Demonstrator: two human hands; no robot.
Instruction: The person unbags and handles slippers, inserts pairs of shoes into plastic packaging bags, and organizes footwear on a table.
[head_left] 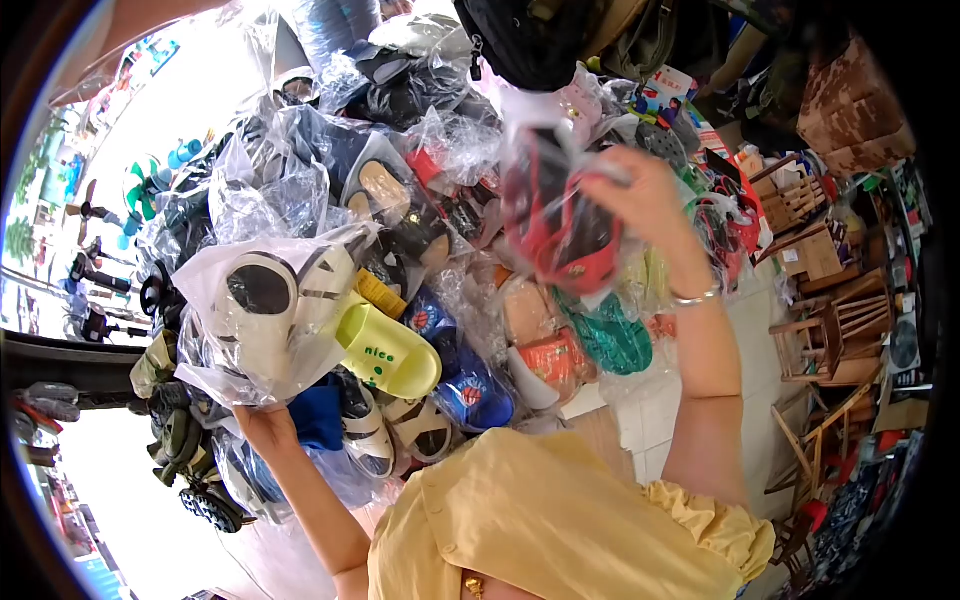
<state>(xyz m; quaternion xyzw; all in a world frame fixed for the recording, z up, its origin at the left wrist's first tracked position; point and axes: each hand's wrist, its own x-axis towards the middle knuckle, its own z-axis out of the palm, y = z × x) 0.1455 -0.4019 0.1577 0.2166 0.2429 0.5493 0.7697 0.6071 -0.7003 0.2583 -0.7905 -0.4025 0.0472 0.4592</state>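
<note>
Head-worn view, facing forward and down (lens-curved), close above the hands point(625, 195)

The red shoes point(582, 262) toward one o'clock are blurry. The top edge cuts off the black bag point(525, 50) at twelve o'clock.

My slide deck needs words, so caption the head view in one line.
Left hand holding bagged white shoes, right hand holding bagged red footwear, over a heap of footwear.

1. Shines as clear plastic around the white shoes point(255, 335), left, and red sandals point(583, 265)
2. Looks like smooth, matt plastic on the lime slipper point(408, 368)
3. Gleams like metal on the bracelet point(697, 298), right
4. Reads as wood on the chairs point(862, 318), right
5. Looks like matt cloth on the yellow top point(500, 510)
</note>
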